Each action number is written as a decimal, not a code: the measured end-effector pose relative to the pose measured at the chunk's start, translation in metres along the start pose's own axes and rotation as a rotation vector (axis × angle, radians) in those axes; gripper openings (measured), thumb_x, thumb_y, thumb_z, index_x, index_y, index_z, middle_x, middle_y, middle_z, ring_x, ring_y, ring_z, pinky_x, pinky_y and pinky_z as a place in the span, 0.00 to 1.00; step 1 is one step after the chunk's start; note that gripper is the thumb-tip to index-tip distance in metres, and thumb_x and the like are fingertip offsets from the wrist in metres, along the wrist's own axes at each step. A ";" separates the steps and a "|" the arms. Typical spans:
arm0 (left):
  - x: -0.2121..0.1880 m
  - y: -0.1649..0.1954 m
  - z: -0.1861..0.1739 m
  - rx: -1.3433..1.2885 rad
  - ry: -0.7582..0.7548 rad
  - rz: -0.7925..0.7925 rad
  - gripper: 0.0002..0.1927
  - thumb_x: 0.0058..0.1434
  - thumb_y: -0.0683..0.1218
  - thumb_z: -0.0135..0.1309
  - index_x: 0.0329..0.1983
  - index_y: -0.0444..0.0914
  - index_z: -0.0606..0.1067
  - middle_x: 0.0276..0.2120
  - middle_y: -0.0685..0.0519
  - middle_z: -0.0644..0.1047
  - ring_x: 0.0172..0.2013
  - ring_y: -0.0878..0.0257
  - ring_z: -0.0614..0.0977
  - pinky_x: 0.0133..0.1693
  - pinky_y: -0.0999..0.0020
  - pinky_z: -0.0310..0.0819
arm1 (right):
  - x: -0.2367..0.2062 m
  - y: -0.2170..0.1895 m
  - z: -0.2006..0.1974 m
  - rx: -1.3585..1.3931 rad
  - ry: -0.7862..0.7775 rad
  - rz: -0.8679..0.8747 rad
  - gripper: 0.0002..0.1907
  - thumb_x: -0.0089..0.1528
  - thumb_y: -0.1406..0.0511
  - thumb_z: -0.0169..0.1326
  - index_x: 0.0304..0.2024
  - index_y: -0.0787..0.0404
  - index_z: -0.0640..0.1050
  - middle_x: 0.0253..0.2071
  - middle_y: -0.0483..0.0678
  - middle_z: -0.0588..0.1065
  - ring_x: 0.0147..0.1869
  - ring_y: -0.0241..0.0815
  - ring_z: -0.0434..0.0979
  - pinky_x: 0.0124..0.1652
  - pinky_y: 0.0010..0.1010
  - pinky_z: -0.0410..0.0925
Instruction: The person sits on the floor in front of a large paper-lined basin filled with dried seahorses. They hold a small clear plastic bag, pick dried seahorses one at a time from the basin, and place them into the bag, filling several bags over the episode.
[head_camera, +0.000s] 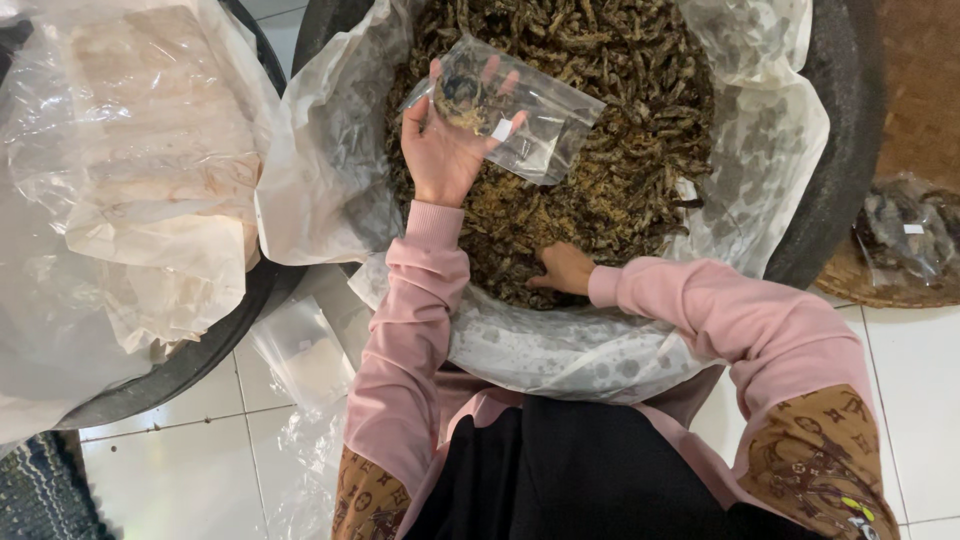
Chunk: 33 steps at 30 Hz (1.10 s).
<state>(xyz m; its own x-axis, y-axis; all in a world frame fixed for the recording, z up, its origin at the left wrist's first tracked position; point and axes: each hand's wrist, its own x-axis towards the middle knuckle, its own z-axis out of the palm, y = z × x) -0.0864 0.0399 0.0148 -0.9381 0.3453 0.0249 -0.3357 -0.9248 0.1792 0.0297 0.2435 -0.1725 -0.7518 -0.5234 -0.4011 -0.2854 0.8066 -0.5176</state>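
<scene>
My left hand (445, 140) holds up a clear plastic zip bag (520, 115) with a small clump of dark dried pieces inside, over a big black tub (845, 150). The tub is lined with white plastic sheet (770, 130) and filled with dark brown dried strips (620, 110). My right hand (562, 268) reaches into the near edge of that pile, fingers buried among the strips. Both arms wear pink sleeves.
A second black tub (200, 360) at the left holds crumpled clear and white plastic sheeting (140, 170). Empty clear bags (305, 355) lie on the white tiled floor (180, 470). A woven tray with filled bags (900, 245) sits at the right.
</scene>
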 end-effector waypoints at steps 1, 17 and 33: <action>0.000 0.000 0.000 0.000 0.003 0.004 0.32 0.70 0.54 0.36 0.78 0.58 0.51 0.75 0.39 0.55 0.74 0.34 0.57 0.67 0.21 0.53 | 0.002 0.004 0.003 0.021 0.009 -0.019 0.25 0.55 0.52 0.66 0.35 0.71 0.81 0.32 0.66 0.78 0.39 0.65 0.80 0.42 0.51 0.74; 0.004 0.004 -0.016 -0.002 0.004 0.038 0.26 0.71 0.54 0.37 0.73 0.55 0.57 0.72 0.39 0.60 0.72 0.36 0.61 0.68 0.22 0.56 | 0.001 0.012 -0.079 0.132 -0.092 0.009 0.16 0.64 0.59 0.55 0.38 0.66 0.83 0.24 0.56 0.81 0.26 0.49 0.84 0.36 0.39 0.75; 0.007 0.008 -0.025 0.024 0.012 0.078 0.24 0.71 0.54 0.37 0.70 0.54 0.60 0.69 0.41 0.64 0.70 0.36 0.66 0.66 0.22 0.60 | -0.170 -0.049 -0.255 -0.197 0.797 -0.053 0.13 0.65 0.63 0.65 0.46 0.68 0.83 0.30 0.56 0.79 0.31 0.47 0.79 0.32 0.34 0.69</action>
<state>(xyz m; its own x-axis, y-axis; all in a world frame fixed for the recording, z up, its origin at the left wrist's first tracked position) -0.0975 0.0313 -0.0080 -0.9624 0.2703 0.0280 -0.2594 -0.9446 0.2012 0.0199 0.3632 0.1137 -0.9097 -0.2695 0.3159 -0.3754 0.8588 -0.3485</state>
